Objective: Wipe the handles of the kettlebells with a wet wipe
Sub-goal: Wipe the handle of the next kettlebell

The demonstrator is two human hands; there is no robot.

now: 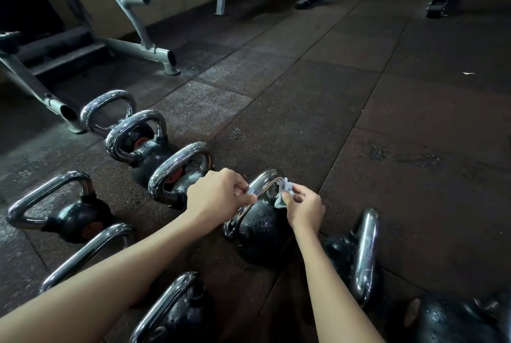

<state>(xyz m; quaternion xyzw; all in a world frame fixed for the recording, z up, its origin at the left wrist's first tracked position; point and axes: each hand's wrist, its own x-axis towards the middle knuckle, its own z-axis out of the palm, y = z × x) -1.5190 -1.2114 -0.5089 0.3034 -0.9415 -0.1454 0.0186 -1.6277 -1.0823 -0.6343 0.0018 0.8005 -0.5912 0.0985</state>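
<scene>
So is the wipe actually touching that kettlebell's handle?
Touching. The head view shows the wipe, pinched by the right hand, lying against the right bend of the chrome handle.

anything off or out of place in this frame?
Minor only: a small white scrap lies alone on the floor mat at far right, and a speckled patch nearby looks wet or worn.

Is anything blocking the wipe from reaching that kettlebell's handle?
Nothing visible does. The wipe, pinched in the right hand, lies against the handle, and the left hand grips the handle just beside it.
</scene>
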